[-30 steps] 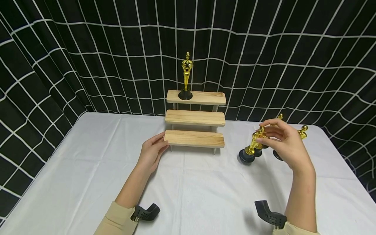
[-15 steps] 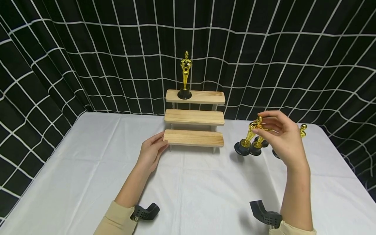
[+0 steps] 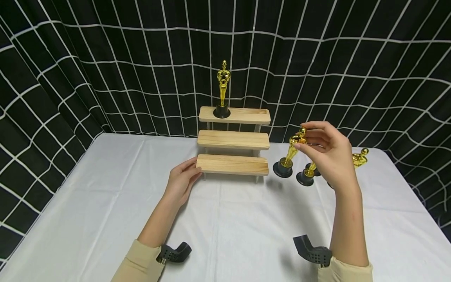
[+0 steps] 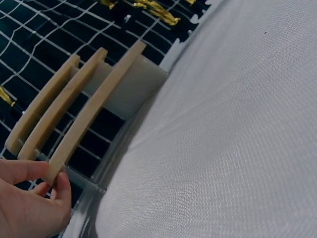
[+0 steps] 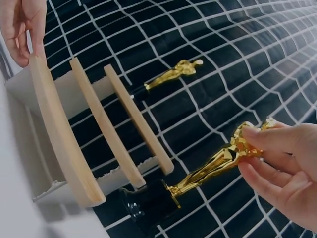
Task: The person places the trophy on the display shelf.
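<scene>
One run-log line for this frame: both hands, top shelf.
left hand: gripping bottom shelf, left end | right hand: holding gold statuette, tilted, base off table | top shelf: second statuette, upright

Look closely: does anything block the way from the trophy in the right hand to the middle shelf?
Nothing visible stands between the held trophy and the middle shelf; the left hand holds the front shelf at its left end.

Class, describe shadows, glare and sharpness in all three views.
Head: a soft shadow on the white cloth beside the right forearm; left wrist: gold shapes at the top edge look blurred; right wrist: bright glints on the held statuette.
</scene>
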A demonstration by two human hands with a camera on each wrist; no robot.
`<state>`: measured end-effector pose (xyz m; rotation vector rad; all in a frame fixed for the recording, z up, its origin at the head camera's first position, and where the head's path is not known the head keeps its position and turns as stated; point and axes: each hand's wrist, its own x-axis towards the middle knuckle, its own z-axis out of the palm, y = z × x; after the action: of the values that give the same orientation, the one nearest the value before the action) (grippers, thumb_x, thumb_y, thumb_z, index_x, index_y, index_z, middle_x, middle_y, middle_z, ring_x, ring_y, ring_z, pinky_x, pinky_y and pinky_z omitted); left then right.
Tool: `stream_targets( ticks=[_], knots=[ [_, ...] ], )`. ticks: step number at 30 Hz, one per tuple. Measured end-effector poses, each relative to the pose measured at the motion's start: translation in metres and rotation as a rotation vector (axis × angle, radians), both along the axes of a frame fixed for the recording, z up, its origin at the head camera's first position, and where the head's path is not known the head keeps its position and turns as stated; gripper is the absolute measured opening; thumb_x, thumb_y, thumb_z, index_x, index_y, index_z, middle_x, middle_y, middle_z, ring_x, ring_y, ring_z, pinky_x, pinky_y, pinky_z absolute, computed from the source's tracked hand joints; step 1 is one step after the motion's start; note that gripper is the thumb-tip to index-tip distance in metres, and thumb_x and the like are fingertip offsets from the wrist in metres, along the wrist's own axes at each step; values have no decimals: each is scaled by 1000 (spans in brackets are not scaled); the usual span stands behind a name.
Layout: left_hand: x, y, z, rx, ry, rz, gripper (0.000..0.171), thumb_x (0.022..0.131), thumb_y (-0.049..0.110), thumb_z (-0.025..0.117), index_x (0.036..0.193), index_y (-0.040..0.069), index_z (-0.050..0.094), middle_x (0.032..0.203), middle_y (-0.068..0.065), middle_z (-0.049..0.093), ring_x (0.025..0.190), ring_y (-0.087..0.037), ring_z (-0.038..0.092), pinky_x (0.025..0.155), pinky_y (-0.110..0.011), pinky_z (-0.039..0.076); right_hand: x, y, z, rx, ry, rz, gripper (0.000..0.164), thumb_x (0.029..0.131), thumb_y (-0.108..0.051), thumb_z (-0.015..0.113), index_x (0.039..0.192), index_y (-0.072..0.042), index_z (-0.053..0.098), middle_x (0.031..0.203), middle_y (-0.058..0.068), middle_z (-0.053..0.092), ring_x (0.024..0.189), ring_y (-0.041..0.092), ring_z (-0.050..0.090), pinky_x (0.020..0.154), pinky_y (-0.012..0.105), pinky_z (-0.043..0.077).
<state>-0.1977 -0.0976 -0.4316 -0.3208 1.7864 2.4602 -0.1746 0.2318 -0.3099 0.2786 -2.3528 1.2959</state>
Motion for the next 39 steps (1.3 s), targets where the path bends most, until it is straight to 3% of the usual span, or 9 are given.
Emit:
stream_targets(
  ticks=[4, 20, 30, 39],
  knots=[
    [0, 0, 0, -7, 0, -4, 53, 100, -10, 58, 152, -8, 48, 151, -25, 52, 137, -32, 55, 103, -22, 58, -6, -3, 7, 16, 9, -1, 49, 87, 7, 82, 133, -1, 66, 107, -15, 65, 96, -2, 64, 84, 4, 55],
    [0, 0, 0, 2, -2, -1, 53, 100, -10, 59, 152, -8, 48, 150, -24, 53, 136, -31, 56, 101, -20, 59, -33, -24, 38, 53, 32, 16, 46, 91, 2, 81, 134, -3, 66, 117, 19, 72, 91, -4, 64, 85, 8, 55],
    [-1, 1, 0, -8, -6, 1, 53, 100, -9, 59, 152, -7, 49, 150, -23, 53, 136, -30, 56, 103, -21, 59, -57, -37, 56, 35, 47, 40, 47, 92, 1, 80, 136, -1, 64, 122, 18, 72, 92, -3, 62, 87, 10, 54],
    [0, 0, -1, -1, 5, 4, 52, 100, -10, 58, 151, -8, 49, 149, -25, 54, 134, -31, 57, 100, -20, 59, -73, -49, 69, 32, 56, 33, 45, 92, -1, 81, 135, -7, 66, 122, 20, 72, 92, -3, 64, 86, 12, 57]
  ],
)
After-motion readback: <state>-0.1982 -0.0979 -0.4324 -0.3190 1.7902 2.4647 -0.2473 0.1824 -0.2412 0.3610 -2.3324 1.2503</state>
